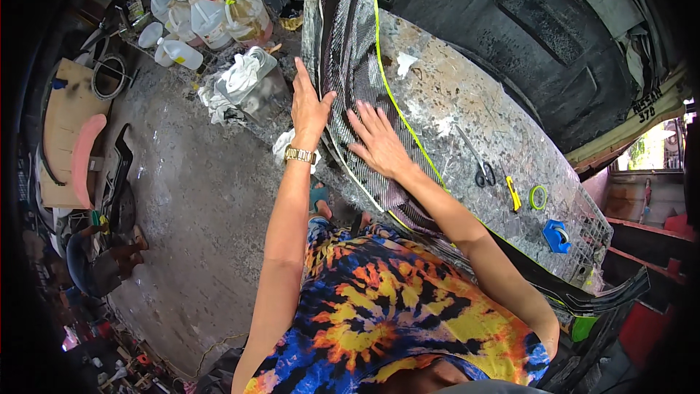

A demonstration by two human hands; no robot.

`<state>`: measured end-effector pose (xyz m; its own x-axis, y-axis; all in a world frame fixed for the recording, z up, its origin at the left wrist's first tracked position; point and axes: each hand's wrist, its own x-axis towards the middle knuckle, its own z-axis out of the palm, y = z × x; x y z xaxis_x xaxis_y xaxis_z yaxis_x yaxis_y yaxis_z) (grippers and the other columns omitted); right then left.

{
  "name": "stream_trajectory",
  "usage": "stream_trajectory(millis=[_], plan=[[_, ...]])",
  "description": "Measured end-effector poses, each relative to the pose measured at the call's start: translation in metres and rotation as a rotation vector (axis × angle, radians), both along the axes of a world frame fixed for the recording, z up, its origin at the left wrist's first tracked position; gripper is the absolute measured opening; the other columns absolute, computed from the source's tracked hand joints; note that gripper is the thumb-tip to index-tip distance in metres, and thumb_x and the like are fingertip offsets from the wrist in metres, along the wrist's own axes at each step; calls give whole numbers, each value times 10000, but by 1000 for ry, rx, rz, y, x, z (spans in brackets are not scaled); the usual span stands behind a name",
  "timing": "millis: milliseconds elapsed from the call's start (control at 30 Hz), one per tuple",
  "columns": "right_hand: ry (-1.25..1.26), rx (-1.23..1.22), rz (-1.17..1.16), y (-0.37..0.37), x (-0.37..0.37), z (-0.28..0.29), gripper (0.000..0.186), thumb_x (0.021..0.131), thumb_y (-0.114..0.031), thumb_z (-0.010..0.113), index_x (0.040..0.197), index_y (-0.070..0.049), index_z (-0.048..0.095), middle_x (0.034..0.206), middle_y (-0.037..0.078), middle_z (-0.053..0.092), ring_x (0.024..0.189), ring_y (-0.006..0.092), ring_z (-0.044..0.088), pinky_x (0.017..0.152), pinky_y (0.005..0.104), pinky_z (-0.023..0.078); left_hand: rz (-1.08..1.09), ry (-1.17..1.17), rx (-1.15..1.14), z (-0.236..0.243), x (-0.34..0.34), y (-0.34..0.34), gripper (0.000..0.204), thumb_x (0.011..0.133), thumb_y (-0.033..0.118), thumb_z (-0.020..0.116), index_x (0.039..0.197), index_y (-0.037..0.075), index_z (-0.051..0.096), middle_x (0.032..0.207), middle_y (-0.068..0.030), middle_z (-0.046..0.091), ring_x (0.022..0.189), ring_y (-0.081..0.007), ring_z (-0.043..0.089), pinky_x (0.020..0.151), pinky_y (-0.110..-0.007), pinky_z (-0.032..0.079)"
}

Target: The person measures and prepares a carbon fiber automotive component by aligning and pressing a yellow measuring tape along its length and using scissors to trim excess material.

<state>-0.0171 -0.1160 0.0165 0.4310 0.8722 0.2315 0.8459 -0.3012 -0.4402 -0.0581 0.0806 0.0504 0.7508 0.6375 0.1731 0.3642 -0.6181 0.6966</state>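
A person in a tie-dye shirt leans over a long, resin-spattered worktable and presses both bare hands flat on a dark woven fibre sheet that lies along the table's near edge, bordered on its far side by a thin yellow-green line of tape. The left hand, a gold-coloured wristwatch at its wrist, rests open on the sheet's outer edge with fingers stretched up the length of the weave; the right hand lies just beside it, palm down and fingers spread, gripping nothing. The sheet runs from the table's far end back toward the person's waist, curving over the edge (its lower end passes out of sight behind the right forearm). Farther along the table, well apart from the hands, lie a pair of scissors, a small yellow tool, a green ring of tape and a blue tape dispenser. Beyond the table's left side stands a metal container holding white rags, and behind it a cluster of translucent plastic jugs sits at the edge of the concrete floor. A large black moulded panel looms above the table's far side.
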Motion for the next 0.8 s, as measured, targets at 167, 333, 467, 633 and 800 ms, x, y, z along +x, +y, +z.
stream_trajectory(millis=[167,333,467,633,800], plan=[[-174,-84,25,14,13,-6,648,986,-497,501,1537,-181,371,1585,204,313,1488,374,253,1209,582,136,7,49,-38,4,1,-3,1090,814,132,782,1589,82,17,1457,-299,410,1259,-477,506,1016,-487,471],[-170,-145,39,-1,-10,-18,688,966,-546,509,1540,-193,367,1588,196,316,1494,369,245,1197,617,115,7,34,-17,3,1,-1,1100,815,138,784,1592,98,7,1463,-289,407,1260,-465,513,1009,-486,481],[-145,-134,6,-10,-22,-24,740,941,-578,529,1552,-203,341,1586,221,303,1491,405,233,1185,644,112,20,41,-4,2,1,-2,1110,813,141,788,1593,107,-1,1464,-282,409,1263,-460,513,1009,-488,482],[-127,-180,-16,-26,-31,-26,718,951,-572,514,1547,-206,354,1592,227,285,1500,406,206,1189,639,98,11,52,-16,3,4,-5,1121,810,136,788,1593,104,-14,1456,-280,415,1264,-463,510,1013,-490,476],[-98,-106,-32,-11,-20,-3,696,962,-552,510,1539,-188,374,1598,218,276,1501,402,197,1195,618,105,-4,10,-4,-5,0,2,1158,803,181,797,1600,156,-43,1439,-292,438,1236,-489,526,995,-507,473]])
